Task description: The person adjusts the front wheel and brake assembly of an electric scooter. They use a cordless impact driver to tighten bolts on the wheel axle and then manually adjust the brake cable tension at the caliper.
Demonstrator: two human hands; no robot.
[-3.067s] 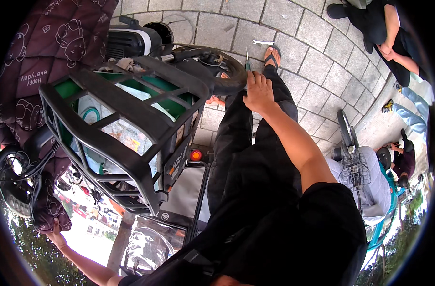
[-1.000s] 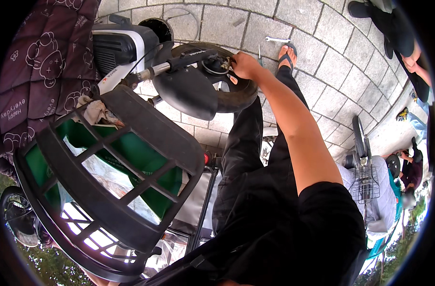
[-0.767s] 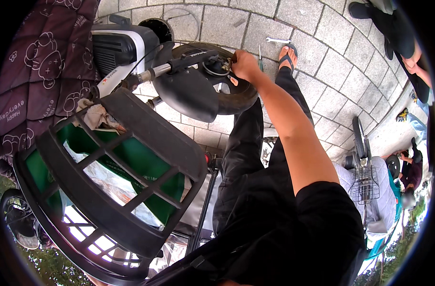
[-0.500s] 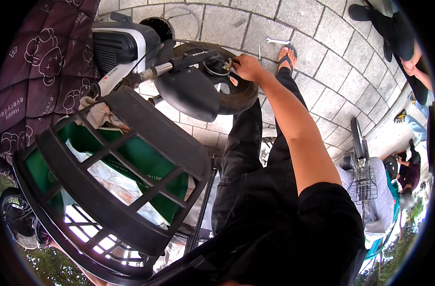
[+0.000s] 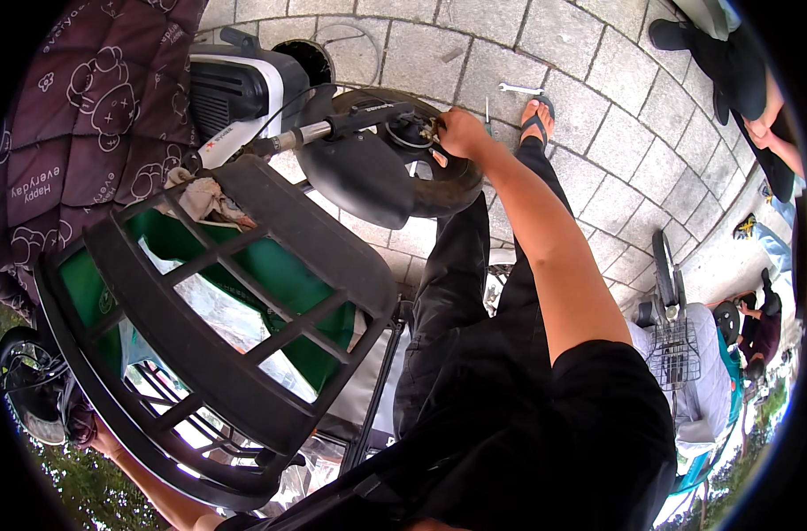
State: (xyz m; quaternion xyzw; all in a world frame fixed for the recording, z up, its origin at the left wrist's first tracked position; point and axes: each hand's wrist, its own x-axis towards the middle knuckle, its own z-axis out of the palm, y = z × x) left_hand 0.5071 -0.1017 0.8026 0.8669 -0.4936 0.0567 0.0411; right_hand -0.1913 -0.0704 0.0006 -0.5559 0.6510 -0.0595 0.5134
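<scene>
My right hand [image 5: 464, 134] is at the hub of a scooter's front wheel [image 5: 457, 188], its fingers bent and pressed against small metal parts by the axle. What they pinch is hidden behind the hand. A black fork leg [image 5: 368, 117] runs to that hub, and a black mudguard [image 5: 355, 181] covers part of the tyre. Past the far side of the black front basket [image 5: 231, 354], my left hand [image 5: 105, 440] reaches to dark maroon fabric near the handlebar end; its fingers are mostly hidden. Green bags [image 5: 284, 274] and a crumpled cloth [image 5: 211, 202] lie in the basket.
An open-end wrench [image 5: 520, 89] and a thin rod [image 5: 488, 110] lie on the paving beside my sandalled foot [image 5: 536, 119]. A quilted maroon cover [image 5: 103, 115] hangs at the left. Another bike with a wire basket [image 5: 673, 352] stands right; a person's legs [image 5: 740, 84] are upper right.
The view has shifted slightly, so the scooter sits a little lower and to the right. More of my left forearm and hand shows at lower left. My right hand stays at the hub.
</scene>
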